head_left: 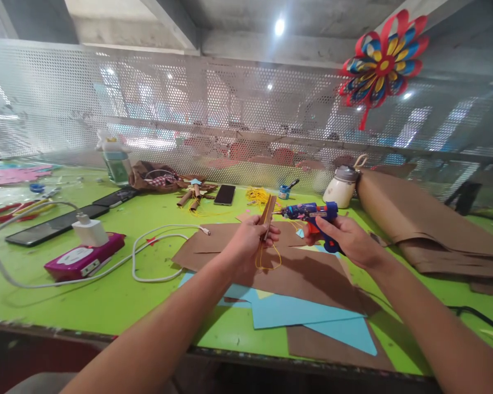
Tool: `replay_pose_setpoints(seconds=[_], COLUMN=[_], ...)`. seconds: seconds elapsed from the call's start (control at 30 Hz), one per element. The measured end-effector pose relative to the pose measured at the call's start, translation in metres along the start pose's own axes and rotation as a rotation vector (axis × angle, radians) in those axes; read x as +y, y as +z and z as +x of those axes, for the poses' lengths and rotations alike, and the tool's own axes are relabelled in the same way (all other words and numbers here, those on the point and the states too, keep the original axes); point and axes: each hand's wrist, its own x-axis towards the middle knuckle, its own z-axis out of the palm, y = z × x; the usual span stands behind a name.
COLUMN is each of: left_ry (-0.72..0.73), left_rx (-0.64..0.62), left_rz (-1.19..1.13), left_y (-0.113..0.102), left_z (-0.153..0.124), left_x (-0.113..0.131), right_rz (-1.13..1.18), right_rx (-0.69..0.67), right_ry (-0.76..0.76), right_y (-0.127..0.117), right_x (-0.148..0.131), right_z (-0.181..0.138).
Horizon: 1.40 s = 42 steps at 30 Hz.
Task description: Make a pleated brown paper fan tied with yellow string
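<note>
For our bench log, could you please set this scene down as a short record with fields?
Left hand: holding a brown strip
Right hand: holding a blue glue gun
Contact: unclear whether gun and strip touch
Beneath hands: brown paper, light-blue paper
Surface: green table
Left side: purple power strip, white charger on it
Far side: black phone, yellow string
</note>
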Motion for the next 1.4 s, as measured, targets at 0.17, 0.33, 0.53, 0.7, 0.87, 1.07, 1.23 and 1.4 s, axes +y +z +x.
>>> replay_pose_setpoints(seconds=[0.17, 0.33, 0.53, 0.7, 0.87, 1.07, 1.23, 1.4], left_ry=[0.007, -0.001, -0.004, 0.003, 0.009, 0.019, 0.009, 0.011], left_rx=[-0.017, -0.023, -0.027, -0.045, -0.046, -0.042, -0.053, -0.048], left_rz=[-0.013, -0.008, 0.002, 0.002, 0.0, 0.009, 0.013, 0.028], left_y=[-0.0006, -0.0002, 0.0, -0.0009, -0.0008, 0.0002, 0.0007, 0.0005], left_z=[-0.0003, -0.0015, -0.002, -0.0023, -0.0025, -0.0041, -0.0041, -0.0038], left_x=[-0.001, -0.0006, 0.0019, 0.0018, 0.0014, 0.0008, 0.0007, 0.0007], right_rz=[-0.061, -0.056, -0.06, -0.147, -0.201, -0.163, -0.129, -0.148], right_rx=[0.026, 0.041, 0.031, 0.055, 0.088, 0.107, 0.079, 0.078], right_ry=[-0.002, -0.003, -0.015, -0.021, -0.031, -0.035, -0.048, -0.065], right_y=[0.0014, 0.0014, 0.0, 0.0002, 0.002, 0.0, -0.0036, -0.0056], right_x=[-0.001, -0.0009, -0.0009, -0.0021, -0.0046, -0.0014, 0.0032, 0.0044], right_z=[0.0003, 0.0008, 0.0007, 0.0006, 0.0004, 0.0022, 0.0041, 0.004])
